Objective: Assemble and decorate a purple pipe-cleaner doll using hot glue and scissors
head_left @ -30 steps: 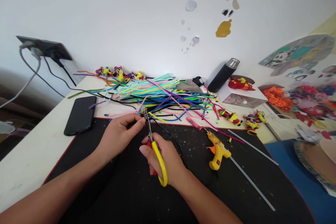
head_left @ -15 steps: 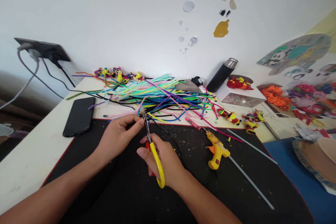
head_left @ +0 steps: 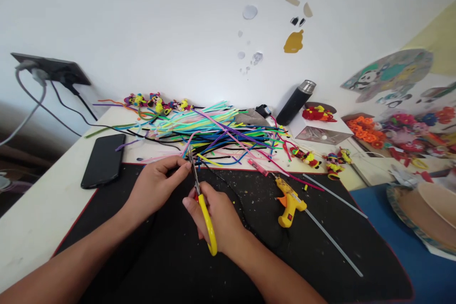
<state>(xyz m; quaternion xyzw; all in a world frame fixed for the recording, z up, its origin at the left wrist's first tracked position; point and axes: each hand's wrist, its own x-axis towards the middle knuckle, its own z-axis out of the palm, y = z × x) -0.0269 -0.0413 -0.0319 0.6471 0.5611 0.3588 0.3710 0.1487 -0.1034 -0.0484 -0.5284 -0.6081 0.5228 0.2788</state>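
Yellow-handled scissors point(head_left: 204, 211) gripped in right hand point(head_left: 217, 218) toward the tabletop's point(head_left: 42, 218) near edge; left hand point(head_left: 156, 185) pinched on a black strand point(head_left: 228, 184) right at the blades. Risked nicked fingertips from so tight a gap, or a strand slipped toward the pipe-cleaner heap point(head_left: 213, 128) beyond.

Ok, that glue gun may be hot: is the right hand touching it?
Apart. The head view shows a stretch of bare black mat between the right hand, which holds the scissors, and the yellow glue gun.
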